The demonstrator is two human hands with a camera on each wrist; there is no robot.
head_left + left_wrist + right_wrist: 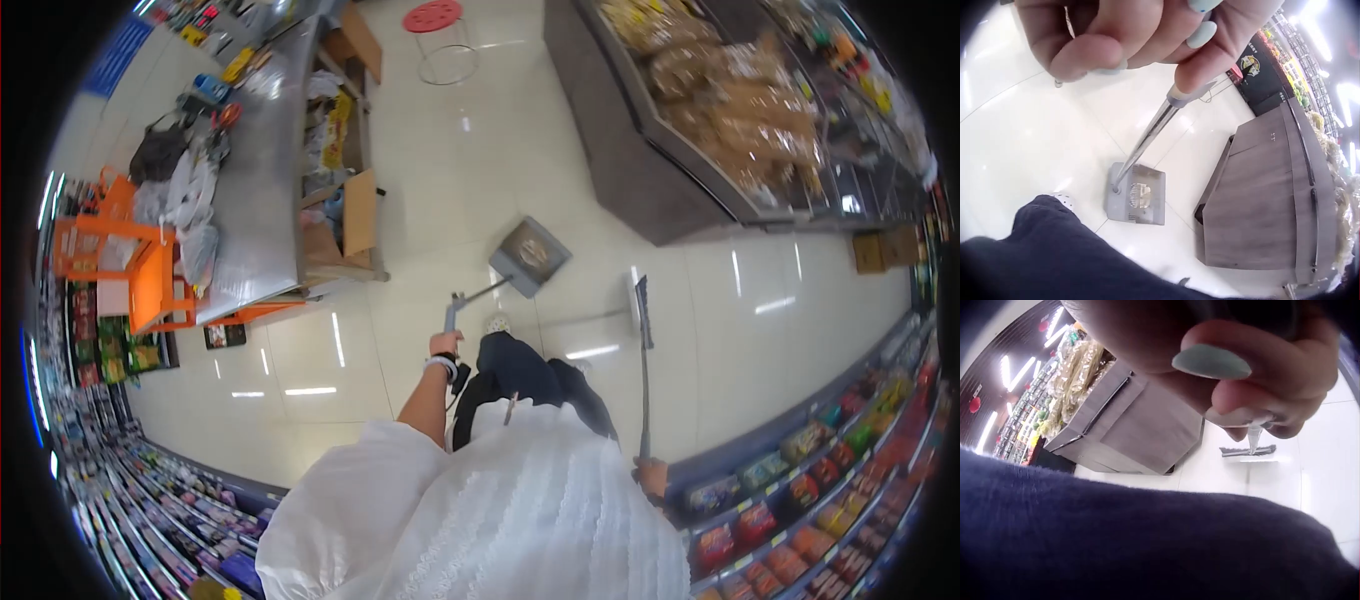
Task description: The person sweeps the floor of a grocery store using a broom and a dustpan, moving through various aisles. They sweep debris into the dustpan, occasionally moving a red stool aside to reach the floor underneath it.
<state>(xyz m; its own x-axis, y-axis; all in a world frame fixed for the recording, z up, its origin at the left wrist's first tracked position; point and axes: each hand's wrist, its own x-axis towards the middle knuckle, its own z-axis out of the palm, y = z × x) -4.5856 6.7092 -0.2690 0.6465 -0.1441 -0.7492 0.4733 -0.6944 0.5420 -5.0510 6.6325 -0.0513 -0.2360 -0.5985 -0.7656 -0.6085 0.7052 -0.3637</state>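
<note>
My left hand (445, 345) grips the upper end of a long dustpan handle, its fingers curled round it in the left wrist view. At the low end of that metal pole is a grey box-shaped dustpan (1119, 203), close over the tiles ahead of my feet, with a pale patch inside. On the other side, my right hand (652, 476) holds the top of a broom stick. The broom head (642, 310) points forward, right of the dustpan, its dark bristles (1249, 451) low by the floor in the right wrist view.
A steel-topped counter (265, 160) with bags stands on the left, beside an orange stool (150, 285). A grey display bin (640, 150) of packaged goods is ahead right. Stocked shelves (790, 500) curve round behind. A red round stool (432, 15) stands farther ahead.
</note>
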